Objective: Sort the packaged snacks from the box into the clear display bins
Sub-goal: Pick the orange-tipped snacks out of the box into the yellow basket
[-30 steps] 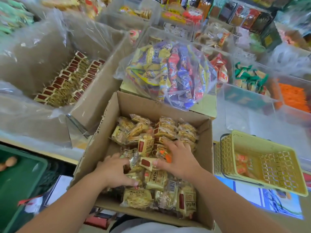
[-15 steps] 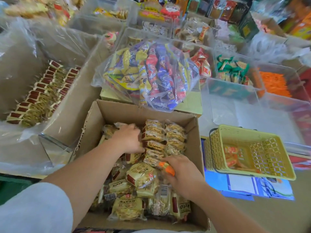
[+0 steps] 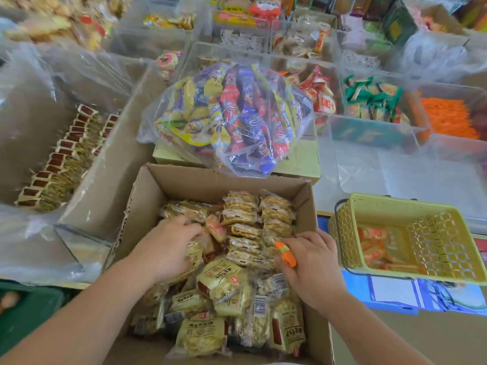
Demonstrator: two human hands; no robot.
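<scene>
An open cardboard box (image 3: 184, 180) in front of me holds several yellow packaged snacks (image 3: 245, 227). My left hand (image 3: 168, 248) is down in the box on its left side, fingers curled around some packets. My right hand (image 3: 308, 262) is at the box's right side, holding a small orange object (image 3: 286, 255) while its fingers touch the packets. A large clear display bin (image 3: 87, 196) at the left holds rows of the same kind of snack with red ends (image 3: 60, 164).
A clear bag of colourful wrapped snacks (image 3: 232, 117) lies on a yellow carton behind the box. A yellow plastic basket (image 3: 400, 206) stands to the right. More clear bins (image 3: 374, 133) with snacks fill the back. A green crate (image 3: 29, 312) sits lower left.
My left hand went from the near left of the box up to its far left, then came back toward the middle. My right hand stayed at the right side, holding the orange object.
</scene>
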